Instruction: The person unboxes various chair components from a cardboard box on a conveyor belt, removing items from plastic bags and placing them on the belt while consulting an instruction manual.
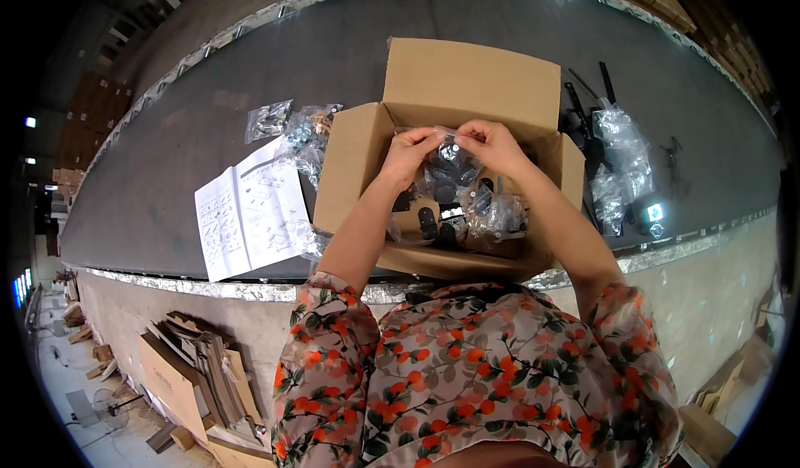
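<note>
I have both hands over the open box (454, 93) on the desk (167, 160), left hand (410, 153) and right hand (490, 145) pinching the top edge of a clear bag (450, 168) of dark parts. Next, I judge, it needs lowering among the other bags.

The box (467, 85) is plain brown cardboard; the parts (446, 189) inside it are black, in clear bags. The belt (192, 110) is dark grey. The leaflet (250, 214) is white with grey line drawings. The sleeves (325, 343) show orange fruit and green leaves on cream.
</note>
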Available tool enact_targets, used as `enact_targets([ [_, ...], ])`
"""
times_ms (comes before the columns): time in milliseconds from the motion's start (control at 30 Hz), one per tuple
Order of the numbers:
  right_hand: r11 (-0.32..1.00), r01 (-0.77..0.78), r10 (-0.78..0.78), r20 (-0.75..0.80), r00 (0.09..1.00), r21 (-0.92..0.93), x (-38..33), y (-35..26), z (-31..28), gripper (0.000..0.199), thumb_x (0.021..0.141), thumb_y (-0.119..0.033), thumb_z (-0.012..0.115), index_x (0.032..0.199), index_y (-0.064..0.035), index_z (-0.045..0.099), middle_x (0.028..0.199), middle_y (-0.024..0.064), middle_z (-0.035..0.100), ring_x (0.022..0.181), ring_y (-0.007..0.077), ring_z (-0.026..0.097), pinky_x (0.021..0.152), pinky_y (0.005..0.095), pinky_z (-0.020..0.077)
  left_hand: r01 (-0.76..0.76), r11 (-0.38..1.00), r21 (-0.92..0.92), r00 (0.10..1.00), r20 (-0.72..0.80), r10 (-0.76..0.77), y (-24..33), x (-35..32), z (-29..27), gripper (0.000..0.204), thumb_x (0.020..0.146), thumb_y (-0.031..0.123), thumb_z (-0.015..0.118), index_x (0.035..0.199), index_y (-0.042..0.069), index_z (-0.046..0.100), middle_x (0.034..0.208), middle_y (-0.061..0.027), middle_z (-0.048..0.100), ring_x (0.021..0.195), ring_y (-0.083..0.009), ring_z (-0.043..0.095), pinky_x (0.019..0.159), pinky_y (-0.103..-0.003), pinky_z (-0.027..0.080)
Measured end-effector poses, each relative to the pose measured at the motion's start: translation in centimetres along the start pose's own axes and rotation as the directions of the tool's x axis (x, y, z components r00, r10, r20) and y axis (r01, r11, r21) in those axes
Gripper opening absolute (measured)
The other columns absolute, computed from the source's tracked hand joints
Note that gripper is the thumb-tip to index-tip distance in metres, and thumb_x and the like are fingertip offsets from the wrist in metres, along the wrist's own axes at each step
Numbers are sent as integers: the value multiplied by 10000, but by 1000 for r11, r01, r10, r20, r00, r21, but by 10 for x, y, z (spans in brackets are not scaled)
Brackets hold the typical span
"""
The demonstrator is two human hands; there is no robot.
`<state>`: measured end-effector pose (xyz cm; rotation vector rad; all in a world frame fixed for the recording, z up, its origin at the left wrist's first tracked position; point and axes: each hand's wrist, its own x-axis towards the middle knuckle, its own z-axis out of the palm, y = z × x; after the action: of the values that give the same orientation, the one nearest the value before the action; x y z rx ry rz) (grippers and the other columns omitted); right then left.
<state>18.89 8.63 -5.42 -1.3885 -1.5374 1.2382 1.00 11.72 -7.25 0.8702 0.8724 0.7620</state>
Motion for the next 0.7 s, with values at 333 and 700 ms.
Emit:
enact_targets([
  [333,958,-138,119,88,989,252,-3,-1,-7,115,754,-87,607,819,7,589,723,20,577,663,68,503,616,194,407,54,997,-51,998,24,-53,5,-8,11,151,760,102,614,883,15,613,805,-16,598,698,-69,496,625,-204,382],
  [700,965,-114,86,122,989,237,-9,-8,-7,93,765,-88,593,803,-4,594,695,-8,558,636,52,475,595,192,392,-140,982,125,990,-1,142,5,-14,20,122,775,93,592,849,-2,613,838,-48,604,767,-93,528,704,-228,419],
])
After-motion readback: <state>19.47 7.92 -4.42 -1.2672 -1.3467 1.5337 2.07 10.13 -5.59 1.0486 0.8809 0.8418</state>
